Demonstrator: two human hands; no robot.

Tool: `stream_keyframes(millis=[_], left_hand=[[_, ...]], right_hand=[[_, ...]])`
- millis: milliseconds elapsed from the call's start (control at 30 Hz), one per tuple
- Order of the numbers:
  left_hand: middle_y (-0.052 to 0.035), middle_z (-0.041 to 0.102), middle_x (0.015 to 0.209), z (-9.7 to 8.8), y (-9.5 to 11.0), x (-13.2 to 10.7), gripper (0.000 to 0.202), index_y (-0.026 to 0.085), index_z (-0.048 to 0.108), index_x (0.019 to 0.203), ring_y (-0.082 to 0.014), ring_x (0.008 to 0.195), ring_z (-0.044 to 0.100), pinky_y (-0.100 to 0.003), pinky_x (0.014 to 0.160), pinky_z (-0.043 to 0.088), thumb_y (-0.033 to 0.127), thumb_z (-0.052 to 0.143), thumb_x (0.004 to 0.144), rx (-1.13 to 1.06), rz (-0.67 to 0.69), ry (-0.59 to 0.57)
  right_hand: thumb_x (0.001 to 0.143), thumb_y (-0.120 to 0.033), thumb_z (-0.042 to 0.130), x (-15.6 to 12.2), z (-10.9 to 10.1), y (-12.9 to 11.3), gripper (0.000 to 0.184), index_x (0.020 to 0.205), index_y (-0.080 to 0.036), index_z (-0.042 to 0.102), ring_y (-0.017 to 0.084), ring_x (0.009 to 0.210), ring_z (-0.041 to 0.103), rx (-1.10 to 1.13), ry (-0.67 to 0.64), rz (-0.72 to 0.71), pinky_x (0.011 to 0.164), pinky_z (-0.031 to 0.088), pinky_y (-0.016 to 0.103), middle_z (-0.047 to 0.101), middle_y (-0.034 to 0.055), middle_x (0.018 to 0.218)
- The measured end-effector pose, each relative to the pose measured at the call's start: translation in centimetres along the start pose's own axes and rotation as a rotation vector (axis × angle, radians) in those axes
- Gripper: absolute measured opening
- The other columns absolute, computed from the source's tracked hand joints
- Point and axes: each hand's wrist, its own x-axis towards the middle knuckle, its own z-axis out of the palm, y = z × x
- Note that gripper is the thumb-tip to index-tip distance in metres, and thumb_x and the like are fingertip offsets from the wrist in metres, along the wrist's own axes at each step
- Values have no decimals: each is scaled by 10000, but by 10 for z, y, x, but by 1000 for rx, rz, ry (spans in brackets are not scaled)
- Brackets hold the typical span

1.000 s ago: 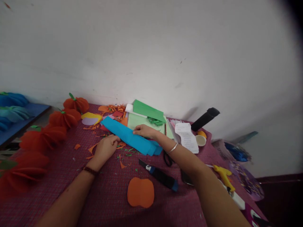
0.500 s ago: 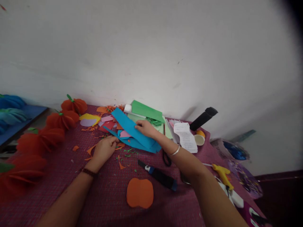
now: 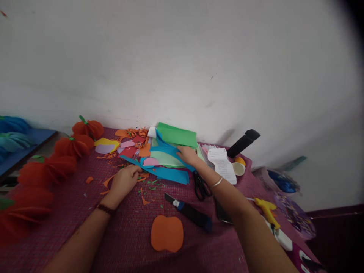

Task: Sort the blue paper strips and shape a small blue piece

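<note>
R hand (image 3: 186, 156): fingers pinched on 1 thin, bent blue strip (image 3: 167, 149), over pale-green sheets (image 3: 167, 159). L hand (image 3: 125, 182): fingers curled at edge of flat blue paper (image 3: 172, 175), can't tell if gripping. On checked-cloth bench (image 3: 122, 239): 1 notched orange cutout (image 3: 167, 233), 1 cutter (image 3: 193, 214), 1 pr scissors (image 3: 200, 179), 4 pleated orange pumpkins (image 3: 74, 146).

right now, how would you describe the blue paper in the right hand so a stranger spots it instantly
On the maroon cloth, look to the bright green sheet near the wall. Just in front, the right hand holds the blue paper, a bent strip above a pale green sheet. It is raised, unlike the flatter blue piece lying nearer, beside the left hand.
</note>
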Motion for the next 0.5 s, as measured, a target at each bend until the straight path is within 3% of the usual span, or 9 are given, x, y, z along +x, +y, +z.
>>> stream_keyframes(millis=[67, 133, 200, 267, 367, 500], left_hand=[[-38, 709, 971, 0, 0, 0, 284, 225, 689, 850, -209, 863, 650, -289, 747, 451, 203, 408, 820, -8, 3, 13], [-39, 710, 983, -1, 1, 0, 289, 219, 694, 860, -210, 870, 650, -289, 760, 452, 197, 409, 816, -10, 10, 12], [-37, 712, 990, -2, 1, 0, 301, 218, 700, 868, -208, 874, 650, -285, 758, 454, 193, 404, 818, -6, 16, -2], [-30, 713, 1016, -2, 2, 0, 321, 226, 706, 896, -202, 891, 651, -278, 759, 454, 189, 395, 825, 2, 26, -17], [-65, 714, 1030, -3, 4, 0, 315, 201, 699, 905, -219, 916, 658, -282, 762, 452, 197, 391, 837, 91, -8, -33], [-123, 717, 994, -2, 4, 2, 243, 171, 658, 875, -272, 944, 663, -293, 734, 449, 276, 441, 846, 190, -131, -42]], right_hand=[[898, -244, 478, 1, -8, 4, 221, 992, -152, 656, 239, 900, 634, 74, 0, -15, 759, 437, 299, 706, 106, 993], [892, -275, 489, -2, -18, 6, 231, 1005, -153, 649, 209, 867, 632, 314, -77, -76, 738, 452, 278, 705, 67, 969], [885, -318, 500, -6, -21, 4, 270, 1051, -150, 630, 185, 832, 631, 644, -253, -172, 714, 468, 265, 701, 41, 947], [871, -346, 518, -11, -17, -2, 296, 1063, -144, 619, 174, 812, 624, 826, -441, -265, 706, 474, 262, 695, 34, 927], [813, -279, 575, -16, 2, -15, 177, 891, -134, 640, 160, 766, 584, 659, -502, -365, 700, 450, 256, 663, 19, 836], [760, -181, 599, -22, 24, -32, 85, 801, -122, 643, 175, 820, 541, 393, -349, -426, 749, 414, 270, 613, 52, 878]])
